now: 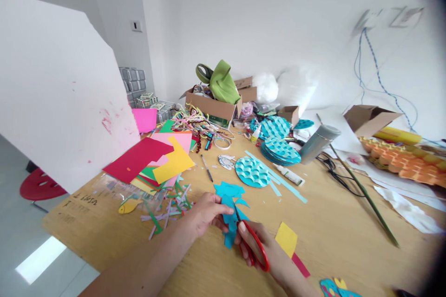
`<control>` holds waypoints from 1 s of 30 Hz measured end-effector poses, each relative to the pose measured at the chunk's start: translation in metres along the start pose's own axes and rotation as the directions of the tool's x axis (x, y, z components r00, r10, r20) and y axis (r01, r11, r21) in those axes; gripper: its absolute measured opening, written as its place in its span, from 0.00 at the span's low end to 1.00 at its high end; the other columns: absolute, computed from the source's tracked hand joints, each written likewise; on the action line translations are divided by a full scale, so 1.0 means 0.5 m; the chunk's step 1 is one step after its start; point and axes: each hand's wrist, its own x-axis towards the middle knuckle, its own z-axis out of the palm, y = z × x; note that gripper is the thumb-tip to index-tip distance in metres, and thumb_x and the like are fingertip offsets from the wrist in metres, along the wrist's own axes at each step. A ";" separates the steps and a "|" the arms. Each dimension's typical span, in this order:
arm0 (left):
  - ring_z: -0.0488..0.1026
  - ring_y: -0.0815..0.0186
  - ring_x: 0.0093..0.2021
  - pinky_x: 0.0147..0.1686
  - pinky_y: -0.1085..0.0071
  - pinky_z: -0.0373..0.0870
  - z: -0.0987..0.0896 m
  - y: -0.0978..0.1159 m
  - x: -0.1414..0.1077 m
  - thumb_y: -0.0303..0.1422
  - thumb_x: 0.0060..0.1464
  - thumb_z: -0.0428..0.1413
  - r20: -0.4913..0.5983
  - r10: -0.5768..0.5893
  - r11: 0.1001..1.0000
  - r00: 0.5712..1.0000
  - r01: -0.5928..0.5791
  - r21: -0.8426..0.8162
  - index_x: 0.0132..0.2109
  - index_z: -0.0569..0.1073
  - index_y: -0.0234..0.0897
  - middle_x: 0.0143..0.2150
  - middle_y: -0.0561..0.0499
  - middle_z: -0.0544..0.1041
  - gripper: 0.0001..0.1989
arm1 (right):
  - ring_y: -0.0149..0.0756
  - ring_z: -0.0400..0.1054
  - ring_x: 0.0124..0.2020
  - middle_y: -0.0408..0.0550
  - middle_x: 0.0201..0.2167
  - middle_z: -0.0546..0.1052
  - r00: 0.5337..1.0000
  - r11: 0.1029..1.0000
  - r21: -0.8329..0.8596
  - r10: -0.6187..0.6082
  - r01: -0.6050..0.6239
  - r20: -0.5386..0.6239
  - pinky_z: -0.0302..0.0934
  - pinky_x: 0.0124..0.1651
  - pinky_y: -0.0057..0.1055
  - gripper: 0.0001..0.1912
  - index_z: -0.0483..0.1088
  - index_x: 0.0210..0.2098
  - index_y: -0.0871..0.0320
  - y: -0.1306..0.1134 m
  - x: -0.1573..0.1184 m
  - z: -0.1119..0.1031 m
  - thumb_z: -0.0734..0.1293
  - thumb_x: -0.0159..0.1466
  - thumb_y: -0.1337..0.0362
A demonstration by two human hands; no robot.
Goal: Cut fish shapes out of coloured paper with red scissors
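Note:
My left hand (211,216) pinches a strip of blue paper (229,222) near the table's front edge. Red-handled scissors (256,246) are in my right hand (259,241), with their blades against the right side of that paper. More cut blue paper (228,190) lies just beyond my hands. A round blue disc with a pale scalloped pattern (252,171) rests behind it, beside light blue strips (285,185) and a white glue bottle (291,175). To the left of the disc are a fish-like paper cutout (226,161) and a pen (206,168).
Coloured paper sheets (137,160) and paper scraps (170,209) lie left. Behind stand a cardboard box (211,104), stacked blue discs (280,151) and a grey cylinder (318,144). A green stick (365,195) and a yellow paper piece (286,238) are right.

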 end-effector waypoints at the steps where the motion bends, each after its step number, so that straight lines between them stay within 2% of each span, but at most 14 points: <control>1: 0.68 0.69 0.21 0.22 0.71 0.65 0.000 0.000 0.000 0.38 0.32 0.63 -0.001 -0.001 1.000 1.000 0.001 -0.004 0.30 0.75 0.29 0.26 0.47 0.76 0.17 | 0.24 0.57 0.13 0.39 0.14 0.65 1.000 1.000 -0.004 0.004 -0.004 -0.002 0.48 0.16 0.22 0.32 0.64 0.26 0.60 -0.001 0.000 0.000 0.56 0.56 0.35; 20: 0.69 0.70 0.20 0.21 0.73 0.66 -0.006 -0.009 0.008 0.39 0.34 0.64 0.018 0.014 0.998 1.000 -0.013 -0.059 0.32 0.74 0.29 0.26 0.48 0.76 0.19 | 0.24 0.54 0.11 0.37 0.11 0.62 0.999 0.999 -0.023 -0.035 0.034 -0.038 0.46 0.17 0.23 0.31 0.62 0.23 0.59 -0.002 0.001 0.006 0.56 0.57 0.36; 30: 0.68 0.70 0.21 0.22 0.72 0.65 -0.002 0.001 0.001 0.40 0.34 0.62 0.019 0.022 1.000 1.000 -0.022 0.007 0.31 0.75 0.30 0.26 0.49 0.75 0.18 | 0.24 0.55 0.12 0.39 0.12 0.64 0.999 1.000 -0.020 -0.011 0.010 -0.040 0.46 0.17 0.23 0.31 0.63 0.25 0.60 0.002 0.002 0.008 0.56 0.57 0.35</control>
